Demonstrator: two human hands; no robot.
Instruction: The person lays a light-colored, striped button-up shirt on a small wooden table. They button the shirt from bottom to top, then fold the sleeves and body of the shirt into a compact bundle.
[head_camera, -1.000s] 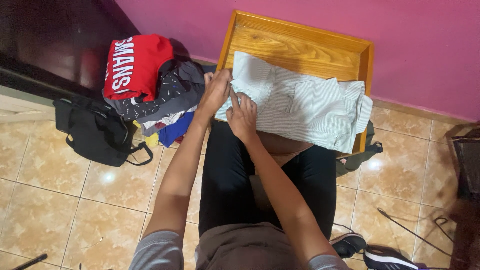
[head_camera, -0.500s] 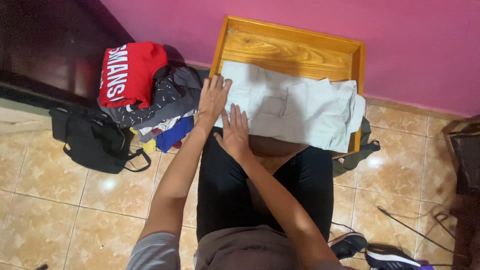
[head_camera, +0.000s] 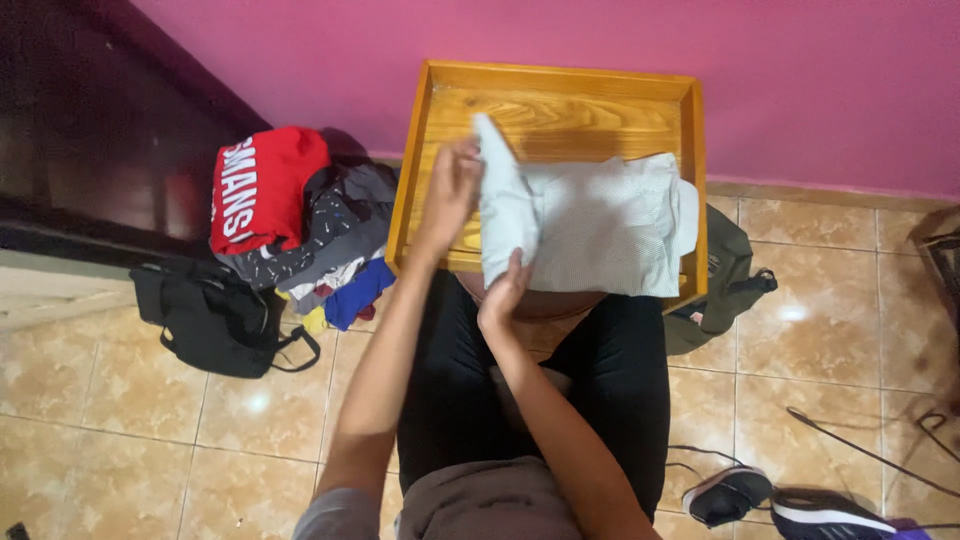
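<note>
A wooden tray rests on the seated person's lap against the pink wall, with a heap of clothes and a black bag on the tiled floor off its left side. A pale grey garment lies across the tray's near half, its right end spilling over the tray's rim. The left hand pinches the garment's raised left flap at its upper end, and the right hand, at the tray's near edge, grips the flap's lower end, so the cloth rises between them.
</note>
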